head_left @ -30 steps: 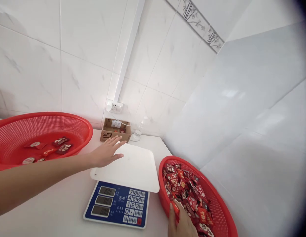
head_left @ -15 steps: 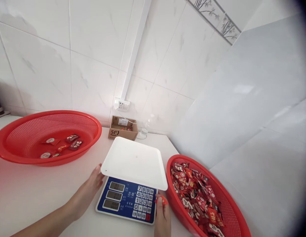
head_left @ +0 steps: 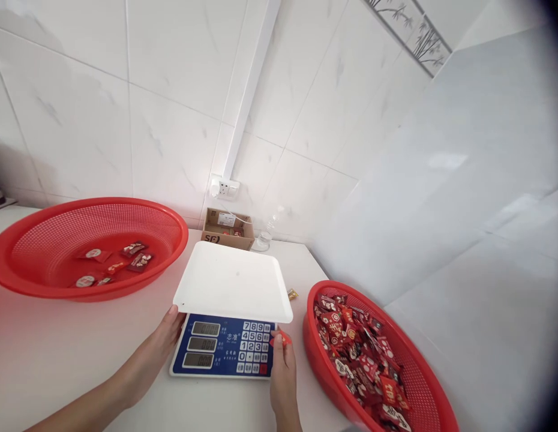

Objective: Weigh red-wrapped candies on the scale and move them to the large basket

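Now a gap parts the scale from the right basket; right hand pinches a red packet, left hand's grip unclear.

The left grip is a bare human hand with slender fingers, tapering through an uncovered wrist into a smooth, bare left forearm. The right grip is likewise a bare hand; finer detail is too small to make out.
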### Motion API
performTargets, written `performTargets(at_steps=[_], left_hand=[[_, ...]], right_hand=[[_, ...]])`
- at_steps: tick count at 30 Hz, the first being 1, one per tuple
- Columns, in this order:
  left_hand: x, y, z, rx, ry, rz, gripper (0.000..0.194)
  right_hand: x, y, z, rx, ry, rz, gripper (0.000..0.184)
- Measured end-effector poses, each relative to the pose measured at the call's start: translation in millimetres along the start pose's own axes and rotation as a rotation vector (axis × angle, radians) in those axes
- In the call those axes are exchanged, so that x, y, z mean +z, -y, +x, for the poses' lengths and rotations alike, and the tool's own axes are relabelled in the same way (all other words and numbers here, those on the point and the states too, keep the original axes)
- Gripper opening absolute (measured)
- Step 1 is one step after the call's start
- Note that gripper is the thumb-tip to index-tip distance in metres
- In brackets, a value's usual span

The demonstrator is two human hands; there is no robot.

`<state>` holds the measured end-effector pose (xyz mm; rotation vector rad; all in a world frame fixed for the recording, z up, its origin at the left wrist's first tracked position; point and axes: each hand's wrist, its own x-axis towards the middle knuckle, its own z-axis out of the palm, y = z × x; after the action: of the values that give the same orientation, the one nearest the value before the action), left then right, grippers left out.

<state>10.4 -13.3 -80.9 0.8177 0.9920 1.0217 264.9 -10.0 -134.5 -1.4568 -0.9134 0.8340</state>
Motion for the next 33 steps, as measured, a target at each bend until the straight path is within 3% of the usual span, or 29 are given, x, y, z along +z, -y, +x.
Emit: performTargets(at_steps=[6, 10, 12, 14, 16, 20, 23, 25, 28, 33], left_hand=[[-1.8, -3, 0, 0.059, -0.036, 0.061, 0.065], [-13.4, 24, -11, 0.233, -0.374, 0.216, 0.051], [-19.1, 43, -20, 0.376, -0.439, 0.356, 0.042], [-19.3, 58, -29, 0.548, -0.337, 0.514, 0.034], [-11.6, 64, -35, 0.728, -0.148, 0.671, 0.037], [16.3, 50, -34, 1.036, 0.203, 0.807, 0.063], [27.6, 43, -27, 1.13, 0.309, 0.798, 0.062], [27.2, 49, -21, 1.135, 0.37, 0.811, 0.059], [21.7, 77, -11, 1.159, 0.459, 0.786, 0.051], [16.5, 123, 6, 1.152, 0.539, 0.75, 0.044]], right_hand=[[1, 1, 5, 0.031, -0.001, -0.018, 0.056], [-7, 16, 4, -0.068, -0.175, -0.106, 0.062], [-6, 32, 7, -0.142, -0.219, -0.172, 0.06], [0, 51, 13, -0.238, -0.172, -0.241, 0.053], [11, 70, 21, -0.353, -0.091, -0.31, 0.047], [31, 97, 38, -0.492, 0.121, -0.416, 0.055], [27, 101, 45, -0.498, 0.088, -0.385, 0.061], [15, 92, 44, -0.419, -0.035, -0.32, 0.058], [-5, 59, 37, -0.29, -0.185, -0.274, 0.055], [-13, 3, 45, -0.285, -0.164, -0.288, 0.054]])
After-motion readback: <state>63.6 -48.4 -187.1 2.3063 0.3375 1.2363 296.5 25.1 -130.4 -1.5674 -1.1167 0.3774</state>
